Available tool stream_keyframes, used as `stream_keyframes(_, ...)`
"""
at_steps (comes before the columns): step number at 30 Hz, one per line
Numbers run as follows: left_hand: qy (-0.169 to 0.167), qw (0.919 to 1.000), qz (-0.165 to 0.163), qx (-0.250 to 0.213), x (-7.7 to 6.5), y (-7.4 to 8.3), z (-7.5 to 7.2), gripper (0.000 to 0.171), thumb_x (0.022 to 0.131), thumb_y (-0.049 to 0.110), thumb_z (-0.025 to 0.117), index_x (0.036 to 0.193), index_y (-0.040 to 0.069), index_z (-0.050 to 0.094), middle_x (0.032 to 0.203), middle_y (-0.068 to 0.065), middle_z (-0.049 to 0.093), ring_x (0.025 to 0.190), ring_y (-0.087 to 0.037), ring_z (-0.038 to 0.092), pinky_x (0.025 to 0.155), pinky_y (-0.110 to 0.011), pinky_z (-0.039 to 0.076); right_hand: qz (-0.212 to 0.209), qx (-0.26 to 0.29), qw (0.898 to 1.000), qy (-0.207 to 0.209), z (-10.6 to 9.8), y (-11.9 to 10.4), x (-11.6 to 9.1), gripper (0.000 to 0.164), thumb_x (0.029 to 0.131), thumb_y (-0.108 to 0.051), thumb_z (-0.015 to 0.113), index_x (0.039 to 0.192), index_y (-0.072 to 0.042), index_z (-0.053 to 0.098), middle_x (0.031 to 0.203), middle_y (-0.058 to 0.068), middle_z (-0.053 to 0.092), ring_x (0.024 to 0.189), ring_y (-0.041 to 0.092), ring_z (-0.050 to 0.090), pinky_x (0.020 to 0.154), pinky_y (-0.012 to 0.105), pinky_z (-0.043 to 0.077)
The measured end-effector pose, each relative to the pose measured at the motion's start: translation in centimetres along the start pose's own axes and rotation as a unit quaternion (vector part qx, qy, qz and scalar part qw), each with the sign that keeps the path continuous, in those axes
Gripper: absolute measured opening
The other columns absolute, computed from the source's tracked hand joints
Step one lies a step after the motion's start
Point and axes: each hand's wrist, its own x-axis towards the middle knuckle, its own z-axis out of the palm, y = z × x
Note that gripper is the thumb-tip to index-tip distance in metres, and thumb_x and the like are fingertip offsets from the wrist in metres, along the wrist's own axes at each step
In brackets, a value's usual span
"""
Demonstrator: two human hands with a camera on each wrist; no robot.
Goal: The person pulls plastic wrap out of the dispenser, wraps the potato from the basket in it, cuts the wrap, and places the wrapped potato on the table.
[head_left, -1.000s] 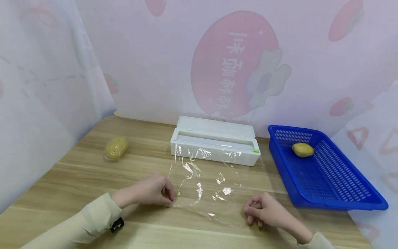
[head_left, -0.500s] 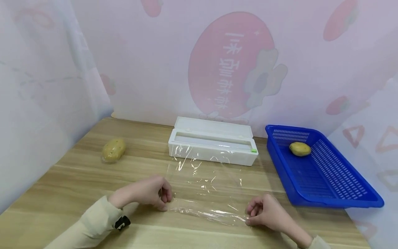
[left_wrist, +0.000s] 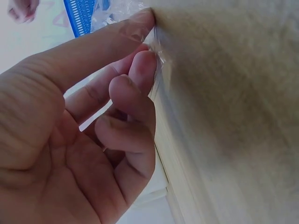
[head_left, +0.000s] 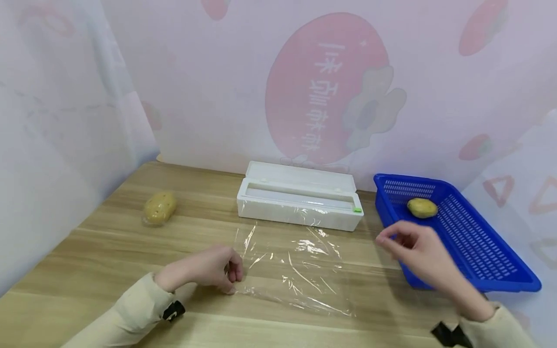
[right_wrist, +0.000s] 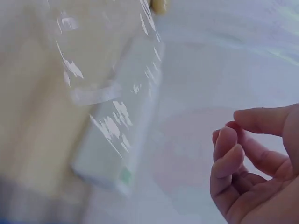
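Note:
A sheet of clear cling film (head_left: 296,270) stretches over the table from the white cling film box (head_left: 300,210). At its near left corner my left hand (head_left: 209,268) pinches the edge; in the left wrist view, film lies at the thumb tip (left_wrist: 142,21). My right hand (head_left: 419,249) is raised off the table by the left side of the blue basket (head_left: 470,285), its fingers loosely curled with nothing visible between them. A yellow potato (head_left: 422,208) lies inside the basket. In the right wrist view, the film is apart from the right hand (right_wrist: 252,163).
On the left of the table lies a potato (head_left: 159,209) wrapped in film. The box's lid (head_left: 300,175) stands raised at the back, and a green cutter slide (head_left: 357,210) sits at its right end. A printed curtain (head_left: 209,96) hangs behind the table.
My right hand pinched the film's near right corner half a second ago; now it has let go and moved up and right to the basket. My left hand stays at its corner.

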Motion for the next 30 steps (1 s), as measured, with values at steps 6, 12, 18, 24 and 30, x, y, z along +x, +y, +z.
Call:
stream_keyframes(6,0.003,0.9999,0.006,-0.015,-0.1,-0.1,-0.2,0.025,0.066,-0.003,0.084,0.076,0.012,0.067,0.071,0.003,0.061,0.066,-0.010,0.056,0.060,-0.025,0.050,0.015,-0.028,0.999,0.040,-6.6,1.0,3.7,0.011,0.095,-0.021,0.069,0.100,-0.012,0.072,0.080,0.007,0.065,0.061,0.019,0.056,0.050,0.027,0.046)
stream_keyframes(12,0.002,0.9999,0.004,-0.012,0.1,-0.3,-0.3,0.025,0.067,-0.002,0.085,0.077,0.013,0.067,0.071,0.002,0.062,0.066,-0.008,0.056,0.060,-0.026,0.051,0.079,-0.056,0.995,0.034,-10.2,7.5,6.4,0.032,0.094,-0.033,0.068,0.114,-0.008,0.069,0.102,0.007,0.068,0.081,0.016,0.060,0.066,0.021,0.049)
stream_keyframes(18,0.000,0.9999,-0.001,-0.013,0.0,-0.2,0.1,0.025,0.067,-0.002,0.084,0.076,0.013,0.067,0.071,0.002,0.062,0.066,-0.009,0.057,0.059,-0.025,0.050,0.125,-0.077,0.988,-0.052,-11.3,13.5,7.2,0.061,0.090,-0.042,0.071,0.138,-0.008,0.056,0.138,0.019,0.052,0.121,0.034,0.052,0.094,0.044,0.046)
stream_keyframes(24,0.003,0.9999,-0.008,-0.010,-0.3,0.2,0.3,0.025,0.067,-0.001,0.084,0.076,0.014,0.066,0.071,0.002,0.061,0.065,-0.009,0.056,0.059,-0.025,0.049,0.130,-0.059,0.987,-0.070,-11.5,16.4,7.8,0.067,0.087,-0.039,0.075,0.143,-0.009,0.052,0.146,0.018,0.045,0.127,0.043,0.046,0.095,0.060,0.041)
stream_keyframes(30,0.001,0.9997,-0.010,-0.020,-0.6,0.7,0.7,0.025,0.067,-0.002,0.084,0.076,0.013,0.067,0.070,0.003,0.061,0.065,-0.008,0.055,0.059,-0.025,0.049,0.144,-0.098,0.980,-0.100,-11.3,18.9,7.8,0.068,0.088,-0.043,0.073,0.141,-0.005,0.053,0.143,0.025,0.046,0.119,0.046,0.051,0.092,0.060,0.043)
